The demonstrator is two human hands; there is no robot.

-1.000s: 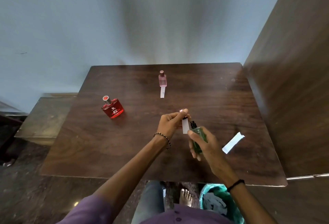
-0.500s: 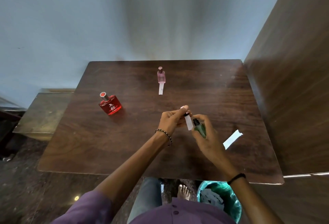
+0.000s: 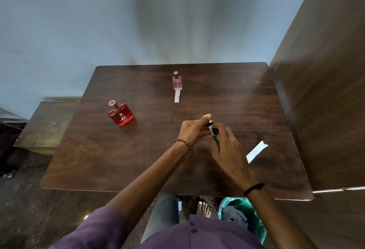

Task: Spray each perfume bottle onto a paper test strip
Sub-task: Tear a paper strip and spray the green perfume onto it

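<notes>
While both forearms reach in from the near edge and meet over the middle of the dark wooden table [image 3: 150, 155], the left hand [image 3: 192, 131] curls with its fingers pointing right and pinches a small white test strip [image 3: 210, 130] between thumb and fingertips. The right hand [image 3: 227, 147] comes in from the other side, back of the hand up, closed around a green perfume bottle [image 3: 216, 140] — only a narrow dark-green sliver and the black nozzle show between the fingers. The nozzle sits just beside the strip, close enough that the two look as if they touch; whether they do is hard to tell. A beaded bracelet [image 3: 187, 147] rings the left wrist and a black band [image 3: 253, 188] the right.

The hands work above the table's centre-right, with bare wood on all sides. A wooden panel [image 3: 325, 90] rises along the right edge, and the far edge meets a pale blue wall [image 3: 79, 21]. A red perfume bottle [image 3: 120, 114] stands well apart to the left. A pink perfume bottle [image 3: 176, 80] stands toward the far side, its base on the end of a second strip [image 3: 176, 96]. A third strip [image 3: 256, 151] lies flat and angled near the right hand — just beyond the wrist. Below the near edge a green bin [image 3: 243, 215] sits on the floor.
</notes>
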